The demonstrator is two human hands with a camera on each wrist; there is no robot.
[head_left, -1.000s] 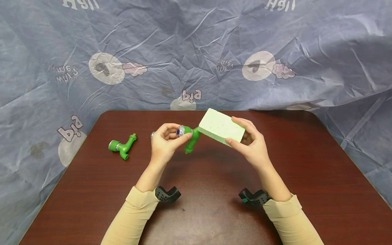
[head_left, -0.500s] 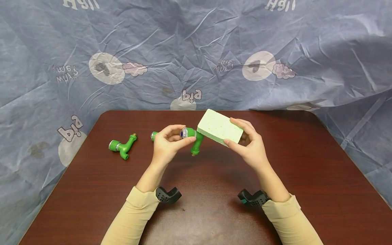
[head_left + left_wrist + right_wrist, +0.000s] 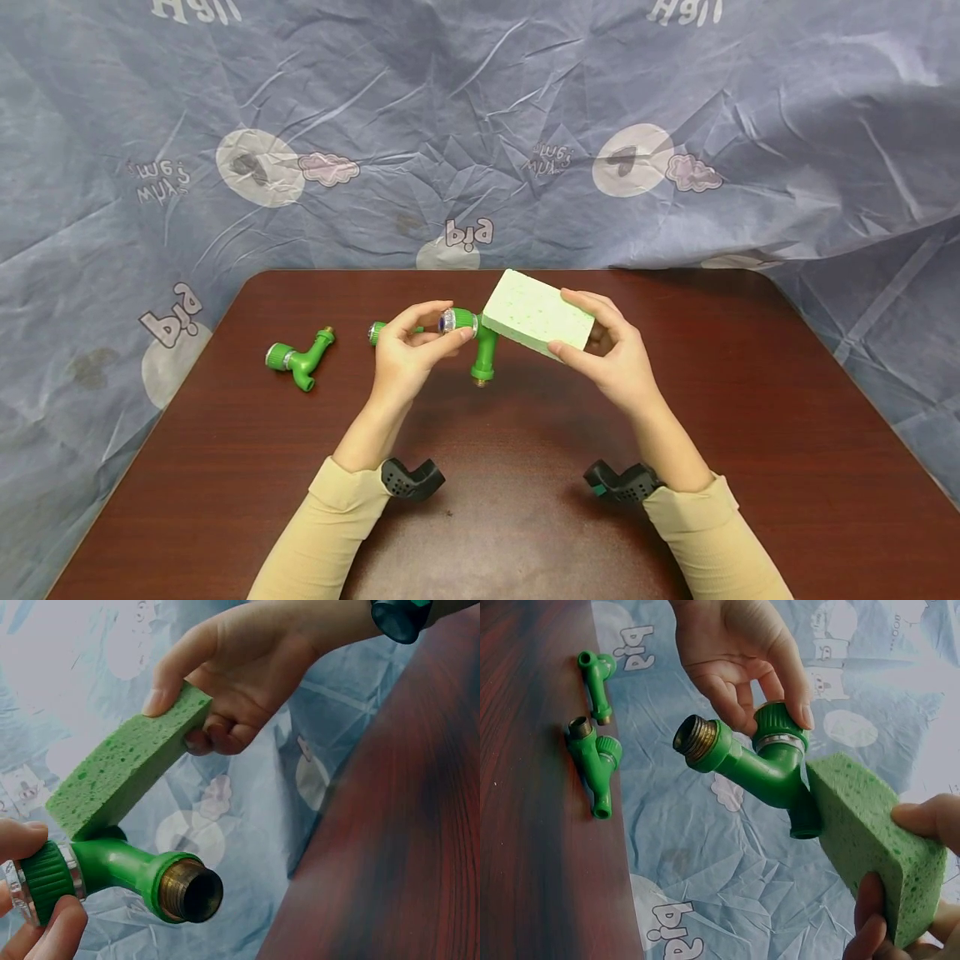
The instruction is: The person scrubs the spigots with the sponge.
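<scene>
My left hand (image 3: 402, 350) pinches the ribbed knob of a green tap (image 3: 485, 354) between thumb and fingers, up above the table. The tap's brass threaded end (image 3: 196, 891) points away from the knob, and its short spout (image 3: 804, 821) lies against the sponge. A pale green sponge (image 3: 536, 310) is gripped at its right end by my right hand (image 3: 618, 358), thumb on the near side and fingers on the far side. In the right wrist view the sponge's corner meets the tap body beside the spout. The sponge hides part of the tap in the head view.
A second green tap (image 3: 300, 360) lies on the left of the dark red-brown table (image 3: 720, 400). Another tap (image 3: 377, 333) lies behind my left hand, mostly covered by it. A blue-grey printed cloth (image 3: 525, 125) hangs behind the table.
The held tap has shifted slightly right and turned, so its threaded end now points more straight down in the head view. The sponge has moved slightly left, still in the right hand.
</scene>
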